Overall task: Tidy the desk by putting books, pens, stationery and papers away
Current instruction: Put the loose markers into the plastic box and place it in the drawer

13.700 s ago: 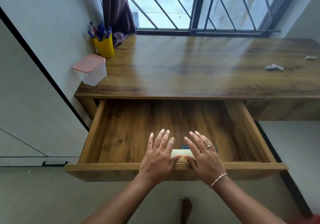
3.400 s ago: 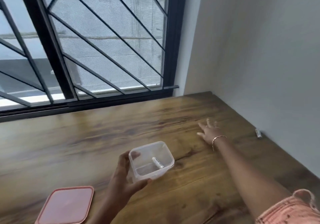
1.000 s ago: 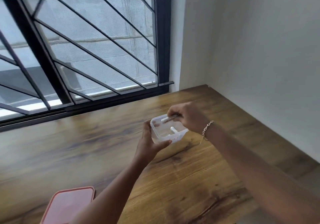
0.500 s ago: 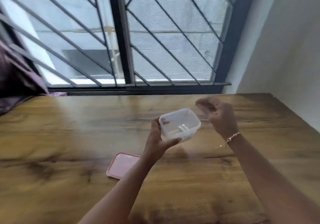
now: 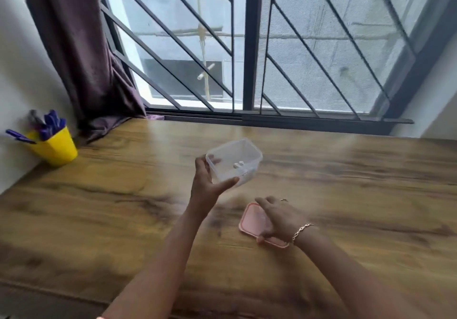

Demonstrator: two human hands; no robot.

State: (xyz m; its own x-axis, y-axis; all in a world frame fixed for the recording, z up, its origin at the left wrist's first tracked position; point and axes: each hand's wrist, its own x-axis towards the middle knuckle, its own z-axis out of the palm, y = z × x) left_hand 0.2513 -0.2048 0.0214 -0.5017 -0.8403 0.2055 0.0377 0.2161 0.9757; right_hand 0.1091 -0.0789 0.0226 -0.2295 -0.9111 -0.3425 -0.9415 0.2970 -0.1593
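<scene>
- While my left hand (image 5: 206,185) grips the clear box (image 5: 243,154) from its near side, lifted above the desk (image 5: 123,195), two small white pieces (image 5: 238,164) lie in its bottom.
- My right hand (image 5: 279,217) rests flat on the pink lid (image 5: 251,222) on the desk, fingers stretched across it.
- Blue pens (image 5: 49,124) stand in a yellow cup (image 5: 55,147) far left, beside the curtain (image 5: 81,46).
</scene>
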